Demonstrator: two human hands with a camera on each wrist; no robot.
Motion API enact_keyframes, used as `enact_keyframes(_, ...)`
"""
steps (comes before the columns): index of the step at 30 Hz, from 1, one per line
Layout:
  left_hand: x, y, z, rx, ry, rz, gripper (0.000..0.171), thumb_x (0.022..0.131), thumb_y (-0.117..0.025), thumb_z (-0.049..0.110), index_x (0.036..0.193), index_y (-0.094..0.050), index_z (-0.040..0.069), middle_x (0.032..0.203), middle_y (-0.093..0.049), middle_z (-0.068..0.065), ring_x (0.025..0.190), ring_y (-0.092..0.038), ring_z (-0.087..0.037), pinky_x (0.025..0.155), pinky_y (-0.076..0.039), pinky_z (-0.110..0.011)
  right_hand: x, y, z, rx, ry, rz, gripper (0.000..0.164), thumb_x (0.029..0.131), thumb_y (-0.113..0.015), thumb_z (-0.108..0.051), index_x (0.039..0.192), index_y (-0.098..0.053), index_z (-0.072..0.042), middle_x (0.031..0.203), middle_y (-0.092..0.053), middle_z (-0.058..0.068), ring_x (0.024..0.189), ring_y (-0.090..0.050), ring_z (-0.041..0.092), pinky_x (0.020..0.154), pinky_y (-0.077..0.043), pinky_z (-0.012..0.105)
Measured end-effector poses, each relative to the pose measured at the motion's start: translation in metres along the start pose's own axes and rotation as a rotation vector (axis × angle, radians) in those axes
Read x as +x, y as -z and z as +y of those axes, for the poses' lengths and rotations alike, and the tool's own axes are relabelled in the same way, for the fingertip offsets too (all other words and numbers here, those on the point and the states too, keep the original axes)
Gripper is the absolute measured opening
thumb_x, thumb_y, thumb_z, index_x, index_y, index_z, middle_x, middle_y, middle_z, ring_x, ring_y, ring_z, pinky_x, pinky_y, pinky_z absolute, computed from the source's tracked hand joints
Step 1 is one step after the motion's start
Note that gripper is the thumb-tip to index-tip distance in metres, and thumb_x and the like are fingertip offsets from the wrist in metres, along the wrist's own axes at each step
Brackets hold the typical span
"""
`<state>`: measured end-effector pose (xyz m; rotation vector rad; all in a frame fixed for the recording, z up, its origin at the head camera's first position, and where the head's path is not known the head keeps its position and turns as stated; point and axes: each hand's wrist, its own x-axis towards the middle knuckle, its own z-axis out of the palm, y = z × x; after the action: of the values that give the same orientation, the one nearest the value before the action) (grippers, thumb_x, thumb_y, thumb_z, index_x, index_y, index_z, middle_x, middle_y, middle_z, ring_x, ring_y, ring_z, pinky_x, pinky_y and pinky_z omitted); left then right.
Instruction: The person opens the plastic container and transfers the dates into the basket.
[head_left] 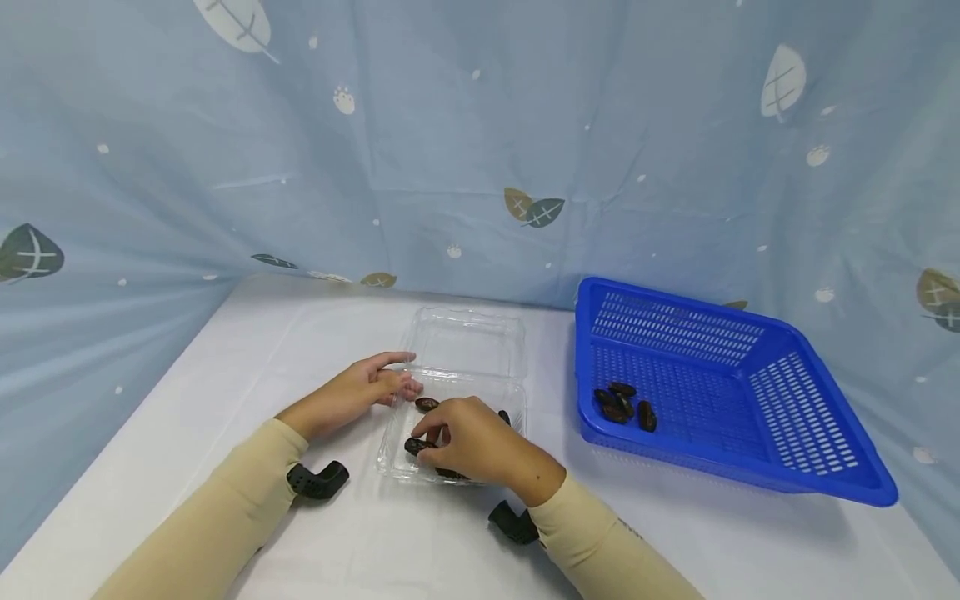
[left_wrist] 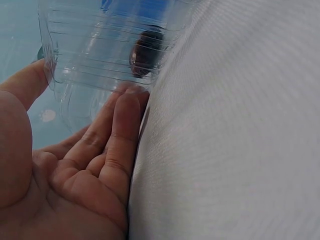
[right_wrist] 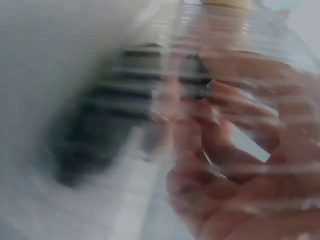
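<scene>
One dark date [head_left: 413, 446] sits pinched between the fingertips of the right hand [head_left: 472, 437], left hand [head_left: 363, 392] outstretched.

White table surface [head_left: 382, 542] beneath a transparent plastic container [head_left: 465, 385] and a blue basket [head_left: 708, 408] to its right.

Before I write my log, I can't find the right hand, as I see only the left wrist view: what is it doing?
Observer: The right hand pinches a date in the container.
Operator: I see some blue at the top edge. What is it?
Observer: A blue basket, standing to the right of the container in the head view.
Operator: Anything in it?
Observer: Yes, several more dates lie near its left side.
</scene>
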<state>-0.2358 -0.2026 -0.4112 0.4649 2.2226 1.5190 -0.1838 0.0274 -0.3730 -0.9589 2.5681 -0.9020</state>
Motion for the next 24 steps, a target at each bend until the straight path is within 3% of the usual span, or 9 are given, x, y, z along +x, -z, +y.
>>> enact_keyframes(7,0.0,0.0,-0.003,0.004,-0.009,-0.007,0.062,0.106,-0.05,0.038,0.155,-0.031,0.006,0.128,-0.069,-0.014,0.12,-0.065,-0.025,0.098,-0.051,-0.034,-0.019,0.024,-0.002,0.045,0.081,0.17,0.022,0.086,-0.079,-0.013,0.107,-0.078,-0.012,0.088,-0.071,-0.003,0.082,-0.063,0.014,0.069,-0.053,0.022)
enact_keyframes(13,0.0,0.002,-0.007,-0.01,-0.005,-0.001,0.062,0.106,-0.05,0.036,0.156,-0.029,0.006,0.131,-0.067,-0.017,0.12,-0.065,-0.026,0.098,-0.053,-0.032,-0.044,0.048,0.009,0.039,0.141,0.381,0.024,0.083,-0.081,-0.01,0.107,-0.078,-0.011,0.086,-0.069,-0.002,0.082,-0.061,0.013,0.069,-0.055,0.026)
enact_keyframes(18,-0.001,0.001,-0.007,-0.007,-0.013,-0.013,0.062,0.106,-0.049,0.035,0.156,-0.027,0.005,0.133,-0.065,-0.019,0.121,-0.064,-0.028,0.098,-0.053,-0.034,-0.074,0.075,0.023,0.005,0.086,0.502,0.027,0.083,-0.082,-0.008,0.109,-0.078,-0.013,0.091,-0.069,-0.002,0.084,-0.061,0.014,0.07,-0.056,0.028)
enact_keyframes(24,0.002,0.0,-0.007,-0.011,-0.021,-0.017,0.062,0.106,-0.048,0.034,0.156,-0.027,0.005,0.133,-0.064,-0.019,0.122,-0.063,-0.028,0.097,-0.053,-0.03,-0.109,0.108,0.046,-0.085,-0.007,0.587,0.027,0.084,-0.08,-0.005,0.109,-0.077,-0.013,0.095,-0.069,-0.001,0.08,-0.062,0.012,0.066,-0.057,0.026)
